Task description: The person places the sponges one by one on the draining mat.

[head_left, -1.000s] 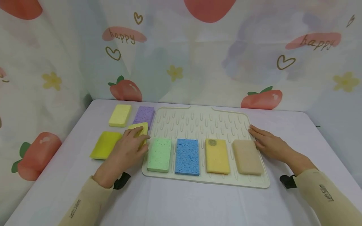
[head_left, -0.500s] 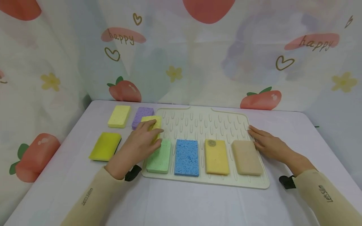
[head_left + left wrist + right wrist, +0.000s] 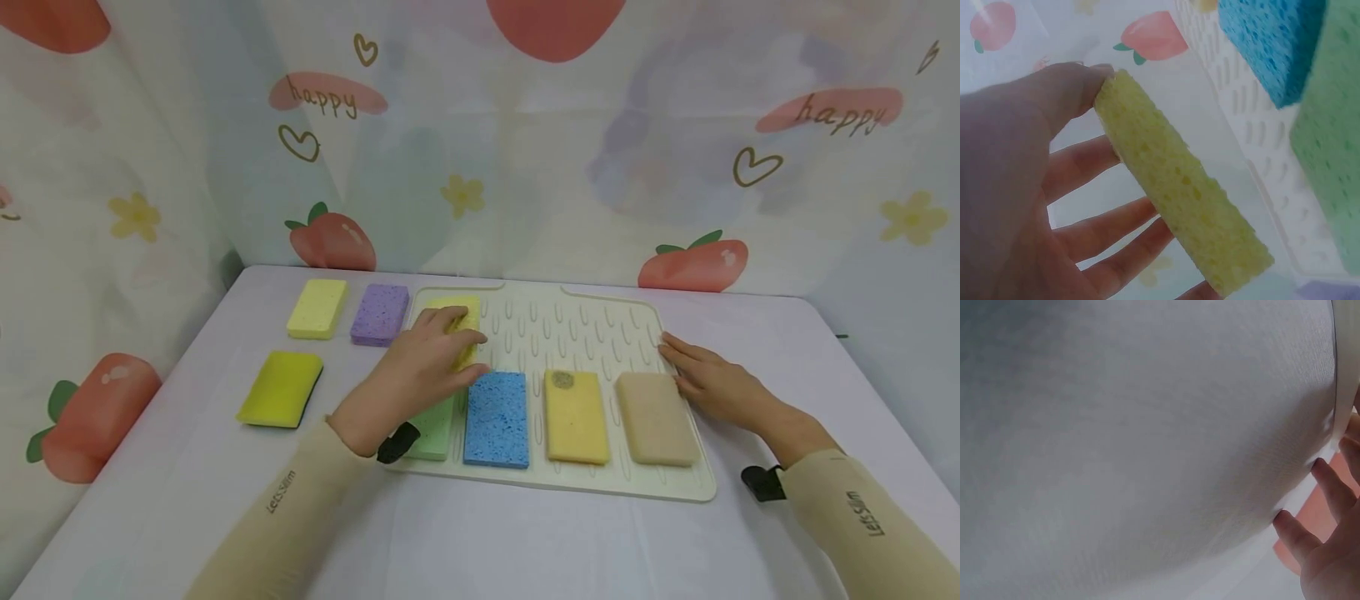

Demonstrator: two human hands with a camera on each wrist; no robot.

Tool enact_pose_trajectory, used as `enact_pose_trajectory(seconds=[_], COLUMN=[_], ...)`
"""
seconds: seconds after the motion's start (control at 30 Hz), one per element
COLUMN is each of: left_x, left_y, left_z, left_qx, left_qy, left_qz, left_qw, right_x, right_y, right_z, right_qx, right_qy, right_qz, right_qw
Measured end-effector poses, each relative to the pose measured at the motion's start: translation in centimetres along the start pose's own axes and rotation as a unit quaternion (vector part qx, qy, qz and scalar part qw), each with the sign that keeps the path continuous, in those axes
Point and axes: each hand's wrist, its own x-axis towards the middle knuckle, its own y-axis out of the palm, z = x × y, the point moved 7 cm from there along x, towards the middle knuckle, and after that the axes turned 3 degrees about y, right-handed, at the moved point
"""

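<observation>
My left hand (image 3: 416, 362) grips a yellow sponge (image 3: 468, 321) over the rear left of a cream-white ridged mat (image 3: 555, 329). In the left wrist view the thumb and fingers hold that porous yellow sponge (image 3: 1166, 181) by its edges, apart from the mat. Along the front of the mat lie a green sponge (image 3: 431, 437), partly hidden by the left hand, a blue sponge (image 3: 497, 419), an orange-yellow sponge (image 3: 576, 421) with a dark round mark, and a beige sponge (image 3: 657, 419). My right hand (image 3: 716, 383) rests against the mat's right edge, fingers extended, with fingertips touching the tablecloth (image 3: 1166, 444).
Left of the mat lie a pale yellow sponge (image 3: 318, 309), a purple sponge (image 3: 380, 314) and a bright yellow sponge (image 3: 280, 388) with a dark underside. A printed curtain (image 3: 540, 183) hangs behind the white-covered table (image 3: 525, 550).
My left hand has carried the yellow sponge rightward, from beside the mat's left edge to above the mat, uncovering the purple sponge. The right hand has stayed at the mat's edge.
</observation>
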Motion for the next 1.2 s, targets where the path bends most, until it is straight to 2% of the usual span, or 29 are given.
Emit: enact_pose_trajectory(seconds=[0.3,0.53,0.9,1.2], left_x=[2.2,3.8,6.7,9.1], left_y=[0.6,1.2,2.9,4.5], left_z=[-2.6,-4.9,-8.7,-11.2], left_qx=[-0.023,-0.015,0.028,0.057], left_qy=[0.014,0.045,0.083,0.089], left_qz=[0.041,0.073,0.079,0.091], left_qw=[0.9988,0.9962,0.9930,0.9903], right_x=[0.1,0.0,-0.1,-0.2], right_y=[0.1,0.1,0.0,0.0], right_z=[0.0,0.0,0.0,0.0], right_qx=[-0.001,-0.004,0.003,0.008], right_qy=[0.002,0.001,0.002,0.001], right_qz=[0.002,0.000,-0.002,-0.004], right_qw=[1.0000,1.0000,1.0000,1.0000])
